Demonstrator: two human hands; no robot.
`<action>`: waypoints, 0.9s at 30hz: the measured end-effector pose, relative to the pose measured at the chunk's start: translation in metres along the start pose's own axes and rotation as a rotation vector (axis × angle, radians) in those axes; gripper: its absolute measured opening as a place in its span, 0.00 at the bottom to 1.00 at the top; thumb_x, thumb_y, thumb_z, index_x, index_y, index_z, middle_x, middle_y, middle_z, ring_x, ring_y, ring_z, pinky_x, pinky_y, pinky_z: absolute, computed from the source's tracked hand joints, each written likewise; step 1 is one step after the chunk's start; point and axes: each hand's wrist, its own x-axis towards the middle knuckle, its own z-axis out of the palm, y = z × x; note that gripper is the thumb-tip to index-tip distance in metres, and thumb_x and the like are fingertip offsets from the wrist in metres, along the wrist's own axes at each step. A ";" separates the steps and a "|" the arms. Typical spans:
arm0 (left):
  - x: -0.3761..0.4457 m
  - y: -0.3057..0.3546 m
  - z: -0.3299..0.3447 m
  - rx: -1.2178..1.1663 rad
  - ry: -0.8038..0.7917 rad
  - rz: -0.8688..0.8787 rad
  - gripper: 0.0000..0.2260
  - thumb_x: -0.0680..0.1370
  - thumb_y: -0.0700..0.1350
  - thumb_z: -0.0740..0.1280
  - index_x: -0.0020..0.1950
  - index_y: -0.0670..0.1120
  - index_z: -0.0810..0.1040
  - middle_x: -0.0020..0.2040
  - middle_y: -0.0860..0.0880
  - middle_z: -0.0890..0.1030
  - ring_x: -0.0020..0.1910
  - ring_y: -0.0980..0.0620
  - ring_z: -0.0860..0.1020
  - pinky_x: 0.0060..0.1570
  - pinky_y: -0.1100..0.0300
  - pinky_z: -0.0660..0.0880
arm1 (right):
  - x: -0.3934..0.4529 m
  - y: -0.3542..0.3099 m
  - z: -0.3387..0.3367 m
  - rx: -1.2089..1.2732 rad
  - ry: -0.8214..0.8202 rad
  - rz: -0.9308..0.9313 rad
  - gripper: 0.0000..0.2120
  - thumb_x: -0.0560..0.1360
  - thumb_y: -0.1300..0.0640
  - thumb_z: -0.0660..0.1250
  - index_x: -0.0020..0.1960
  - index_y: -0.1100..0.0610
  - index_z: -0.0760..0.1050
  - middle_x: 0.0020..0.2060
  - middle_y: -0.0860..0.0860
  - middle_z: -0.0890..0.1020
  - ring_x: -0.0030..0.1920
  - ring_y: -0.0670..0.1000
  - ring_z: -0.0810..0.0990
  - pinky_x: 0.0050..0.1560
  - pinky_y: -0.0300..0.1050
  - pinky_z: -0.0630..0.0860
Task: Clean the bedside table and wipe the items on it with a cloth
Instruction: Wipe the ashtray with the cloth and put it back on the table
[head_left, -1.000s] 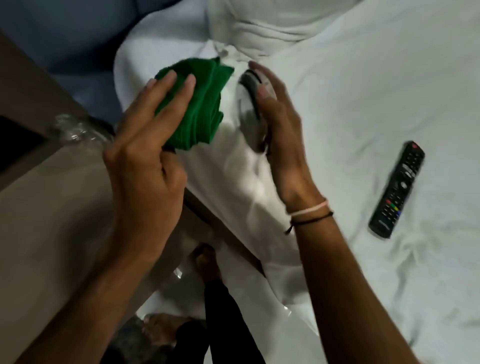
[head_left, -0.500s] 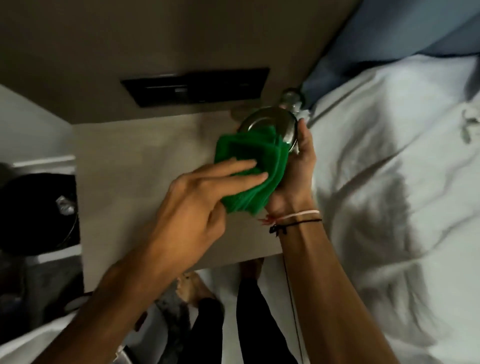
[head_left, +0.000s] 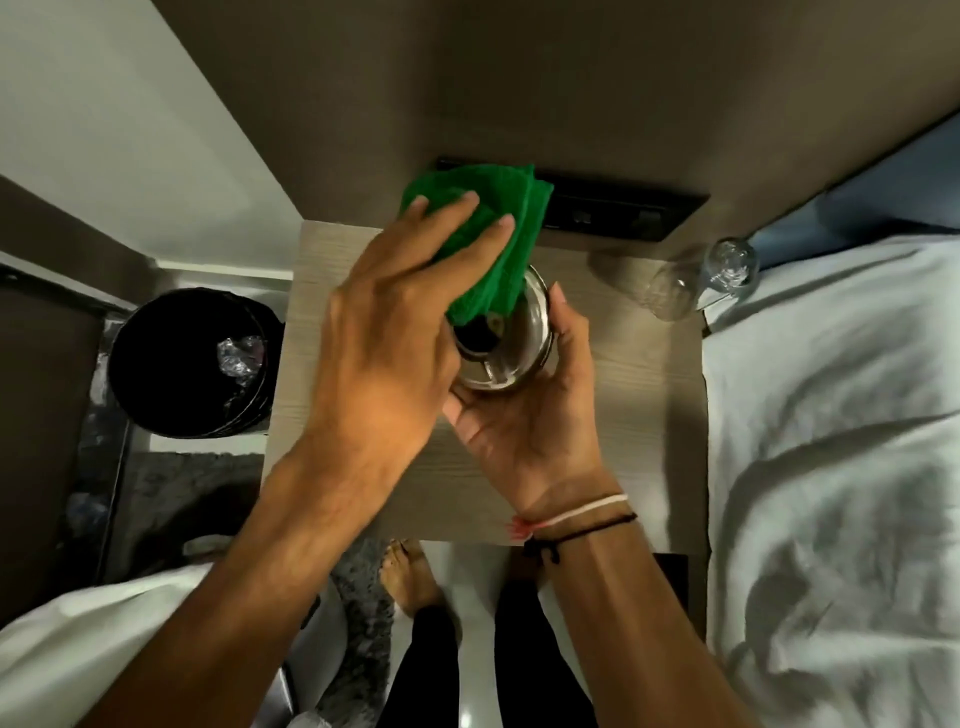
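Observation:
My left hand (head_left: 384, 338) grips a folded green cloth (head_left: 493, 228) and presses its lower end against a round shiny metal dish (head_left: 511, 358). My right hand (head_left: 530, 426) cups that dish from below and from the right, holding it a little above the light wooden bedside table (head_left: 639, 431). The cloth covers the dish's upper left part. A clear, empty plastic bottle (head_left: 701, 278) lies on its side at the table's far right corner, against the bed.
A black waste bin (head_left: 156, 364) with crumpled plastic inside stands on the floor left of the table. A white bed (head_left: 841, 467) borders the table on the right. A dark socket panel (head_left: 623, 213) sits in the wall behind. My feet stand below the table's front edge.
The view swung from the bed to above the bedside table. Both hands carried the dish and cloth over the table, and the cloth now rubs the dish's upper part.

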 end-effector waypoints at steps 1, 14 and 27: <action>-0.001 0.000 0.002 0.016 -0.019 0.005 0.34 0.69 0.24 0.59 0.72 0.48 0.73 0.75 0.46 0.71 0.77 0.44 0.65 0.76 0.52 0.63 | 0.001 0.003 0.005 -0.008 -0.025 -0.010 0.32 0.80 0.38 0.58 0.77 0.57 0.66 0.69 0.57 0.74 0.71 0.57 0.71 0.75 0.55 0.64; -0.041 -0.066 -0.021 -0.044 -0.354 0.014 0.34 0.69 0.23 0.61 0.68 0.51 0.77 0.72 0.51 0.74 0.75 0.50 0.68 0.76 0.52 0.64 | 0.070 0.013 0.002 -0.160 0.112 0.091 0.43 0.77 0.28 0.48 0.75 0.60 0.67 0.55 0.58 0.79 0.55 0.56 0.78 0.65 0.52 0.72; -0.058 -0.137 -0.056 -0.111 -0.134 -0.174 0.35 0.67 0.20 0.61 0.68 0.47 0.77 0.72 0.49 0.74 0.74 0.50 0.69 0.74 0.48 0.67 | 0.187 0.061 0.021 -0.273 0.468 0.132 0.37 0.82 0.34 0.46 0.75 0.61 0.67 0.71 0.63 0.74 0.71 0.62 0.73 0.66 0.57 0.73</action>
